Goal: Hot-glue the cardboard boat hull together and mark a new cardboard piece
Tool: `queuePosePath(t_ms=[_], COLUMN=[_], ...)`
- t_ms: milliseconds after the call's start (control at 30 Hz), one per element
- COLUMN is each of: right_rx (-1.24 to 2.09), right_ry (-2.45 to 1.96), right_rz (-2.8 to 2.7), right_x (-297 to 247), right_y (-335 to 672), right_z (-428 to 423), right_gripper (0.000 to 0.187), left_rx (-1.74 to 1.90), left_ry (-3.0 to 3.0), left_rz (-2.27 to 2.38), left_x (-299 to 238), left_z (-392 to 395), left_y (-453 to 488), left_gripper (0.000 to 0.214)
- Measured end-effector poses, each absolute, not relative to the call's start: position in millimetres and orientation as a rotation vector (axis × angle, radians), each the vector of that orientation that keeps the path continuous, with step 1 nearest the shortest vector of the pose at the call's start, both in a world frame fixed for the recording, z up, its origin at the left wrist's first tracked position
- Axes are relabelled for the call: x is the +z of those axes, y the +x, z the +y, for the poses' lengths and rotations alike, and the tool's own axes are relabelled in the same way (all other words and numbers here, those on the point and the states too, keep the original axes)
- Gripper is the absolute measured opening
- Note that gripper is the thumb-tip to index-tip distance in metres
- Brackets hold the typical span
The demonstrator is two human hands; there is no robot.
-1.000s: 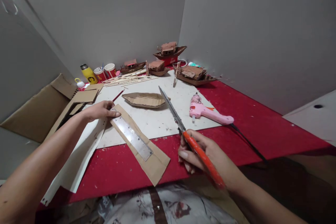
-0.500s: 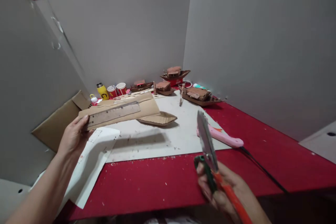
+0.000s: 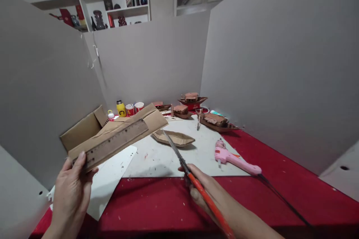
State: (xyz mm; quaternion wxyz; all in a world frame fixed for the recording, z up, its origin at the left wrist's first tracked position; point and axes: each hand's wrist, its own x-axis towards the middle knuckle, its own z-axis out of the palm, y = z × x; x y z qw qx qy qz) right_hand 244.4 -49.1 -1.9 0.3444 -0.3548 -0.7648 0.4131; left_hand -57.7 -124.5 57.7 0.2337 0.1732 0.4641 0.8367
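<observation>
My left hand [image 3: 71, 190] is closed on a piece of brown cardboard [image 3: 155, 116] and a clear ruler [image 3: 117, 139] lying flat against it, the thumb on the ruler's near end. Both are raised above the table, tilted up to the right. In my right hand [image 3: 209, 183] is a pair of scissors [image 3: 206, 198] with an orange handle, its blades pointing up and left close to the cardboard's right end. Part of the handles is hidden by my fingers. Behind the blade tips lies an open cardboard boat hull [image 3: 179, 139] on a white sheet [image 3: 146, 164].
A pink glue gun [image 3: 238, 160] lies at the right, its black cord running off the front edge. Several brown model boats [image 3: 214, 121] stand at the back, near paper cups [image 3: 139, 106] and a yellow bottle [image 3: 121, 109]. A cardboard box [image 3: 81, 129] leans left. Grey panels [image 3: 269, 74] enclose the red table.
My view has tilted up. The cardboard and ruler have come nearer and tilted more steeply. The scissors have swung left toward the cardboard and now show edge-on.
</observation>
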Motion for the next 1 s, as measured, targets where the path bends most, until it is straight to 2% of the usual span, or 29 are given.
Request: queuePosePath(t_ms=[167,567,1000], right_rx=[1.052,0.924,0.927], right_ry=[-0.863,-0.821,-0.808], right_rz=[-2.14,-2.186,-2.319], right_x=[15.7,12.1,23.5], right_y=[230.4,215.5,224.5], right_z=[-53.3,-43.6,-39.9], right_gripper=[0.023,0.04,0.043], left_rx=[2.34,2.3,2.315], left_ry=[0.454,0.382,0.367], left_rz=[1.229,1.267,1.257], left_x=[51.2,42.5,40.3], left_z=[-134.9,-147.1,-146.4], left_y=[-55.2,-47.7,-45.8], left_gripper=[0.018,0.018,0.016])
